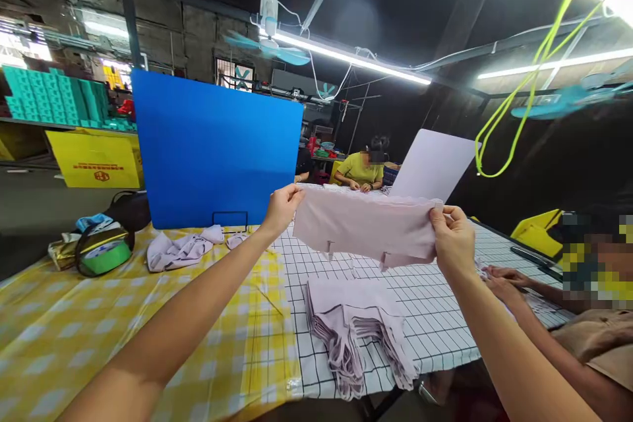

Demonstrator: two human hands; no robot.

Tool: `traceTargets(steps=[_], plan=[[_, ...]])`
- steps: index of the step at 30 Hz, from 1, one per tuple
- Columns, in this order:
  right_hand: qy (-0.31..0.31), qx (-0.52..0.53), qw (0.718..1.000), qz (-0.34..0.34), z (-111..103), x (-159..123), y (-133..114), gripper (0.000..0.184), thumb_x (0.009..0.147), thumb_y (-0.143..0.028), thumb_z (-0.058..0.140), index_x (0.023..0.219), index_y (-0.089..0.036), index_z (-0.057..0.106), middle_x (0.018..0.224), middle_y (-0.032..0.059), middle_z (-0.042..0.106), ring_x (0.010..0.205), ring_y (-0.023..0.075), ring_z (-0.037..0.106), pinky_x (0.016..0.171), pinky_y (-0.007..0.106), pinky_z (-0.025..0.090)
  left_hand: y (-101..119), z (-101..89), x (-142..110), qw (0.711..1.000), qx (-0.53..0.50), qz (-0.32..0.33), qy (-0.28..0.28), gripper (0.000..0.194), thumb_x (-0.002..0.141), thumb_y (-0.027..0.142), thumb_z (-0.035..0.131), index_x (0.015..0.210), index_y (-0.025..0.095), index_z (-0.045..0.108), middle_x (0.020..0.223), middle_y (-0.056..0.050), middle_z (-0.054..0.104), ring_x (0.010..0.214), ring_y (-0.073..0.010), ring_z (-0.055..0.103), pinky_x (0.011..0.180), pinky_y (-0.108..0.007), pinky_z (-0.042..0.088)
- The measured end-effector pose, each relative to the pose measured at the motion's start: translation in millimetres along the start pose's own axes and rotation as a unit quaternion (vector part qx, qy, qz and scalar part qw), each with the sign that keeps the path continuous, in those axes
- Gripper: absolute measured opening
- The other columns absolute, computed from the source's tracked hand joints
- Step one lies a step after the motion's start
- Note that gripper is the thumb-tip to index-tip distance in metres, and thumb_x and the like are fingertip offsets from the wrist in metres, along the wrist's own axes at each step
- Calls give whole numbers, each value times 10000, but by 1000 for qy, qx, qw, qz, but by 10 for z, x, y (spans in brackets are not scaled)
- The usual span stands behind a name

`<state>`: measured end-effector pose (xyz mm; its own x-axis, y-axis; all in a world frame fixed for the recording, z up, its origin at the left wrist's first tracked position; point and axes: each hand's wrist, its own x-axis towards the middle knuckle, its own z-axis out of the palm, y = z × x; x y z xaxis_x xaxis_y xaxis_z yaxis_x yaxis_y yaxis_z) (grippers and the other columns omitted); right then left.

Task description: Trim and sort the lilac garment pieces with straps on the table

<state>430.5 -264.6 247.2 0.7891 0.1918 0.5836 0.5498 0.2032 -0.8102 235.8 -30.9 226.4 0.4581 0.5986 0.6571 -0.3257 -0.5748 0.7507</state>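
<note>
My two hands hold a pale pink cloth piece [366,224] stretched out in the air above the table. My left hand [283,206] pinches its left end, fingers closed. Gripping its right end is my right hand [452,237], also closed. Two small tabs hang from the cloth's lower edge. Below it, a stack of folded pale pink cloth pieces [353,330] lies on the white grid tablecloth [445,323], some draping over the front edge.
A yellow checked cloth [74,330] covers the table's left part. A blue board [217,151] stands upright behind, with crumpled pink cloth [182,248] and a green-trimmed bag [101,250] near it. A co-worker's hands [504,283] work at right; another person [363,171] sits far back.
</note>
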Motion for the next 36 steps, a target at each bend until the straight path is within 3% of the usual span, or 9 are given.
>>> traceTargets(steps=[6,16,20,24,25,27,30,33,36], plan=[[22,-33,999,7,-176,58,102,482,546,-627,669,701,-204,499,508,-70,505,415,66,356,380,195,251,-97,303,-16,1000,-3,-27,4,254,775,343,492,626,142,533,514,46,410,498,-82,341,485,-198,249],[5,-65,992,109,-649,-282,345,422,556,-541,702,743,-208,521,496,-54,523,389,72,380,339,181,260,-184,427,-669,992,-34,-122,-28,277,780,399,491,663,149,500,564,47,406,524,-82,348,491,-194,263],[-49,-126,974,181,-774,-225,437,412,561,-557,662,742,-212,527,512,-30,551,395,97,418,342,198,282,-293,492,-830,977,-83,-191,-48,299,754,445,524,694,154,491,583,43,441,528,-85,384,493,-192,282],[-143,-294,925,195,-719,-121,1010,326,649,-529,542,711,-209,534,490,-36,528,425,118,444,398,217,309,-800,735,-1020,949,-78,-298,-58,262,763,403,488,878,168,478,518,69,444,455,-98,389,454,-194,262],[-160,-353,900,198,-670,-132,1223,292,667,-501,502,686,-211,534,481,-34,528,436,126,455,417,225,321,-975,816,-1089,946,-50,-317,-49,231,772,352,471,912,168,474,498,75,436,448,-103,397,457,-195,268],[-170,-388,882,205,-550,-211,1667,211,654,-418,506,613,-212,528,493,-17,561,483,147,499,468,239,354,-1318,971,-1236,941,46,-334,-33,199,773,228,447,959,166,478,459,95,373,449,-114,414,481,-198,287],[-189,-423,860,214,-402,-406,2209,185,641,-364,497,525,-220,493,482,-5,571,509,172,536,500,254,366,-1694,1123,-1416,929,174,-324,-47,272,787,136,408,1050,162,473,518,66,453,548,-140,512,559,-216,345],[-202,-454,842,210,-363,-530,2476,213,696,-402,453,607,-226,534,523,1,589,558,186,555,532,261,364,-1834,1158,-1480,916,244,-309,-76,316,845,150,360,1152,159,433,686,-2,589,699,-168,593,622,-234,384],[-212,-484,824,204,-393,-536,2537,246,746,-431,416,699,-235,558,603,9,616,630,192,573,550,256,359,-1823,1156,-1469,896,296,-306,-127,348,873,163,349,1218,160,392,872,-63,652,844,-188,618,675,-246,410]])
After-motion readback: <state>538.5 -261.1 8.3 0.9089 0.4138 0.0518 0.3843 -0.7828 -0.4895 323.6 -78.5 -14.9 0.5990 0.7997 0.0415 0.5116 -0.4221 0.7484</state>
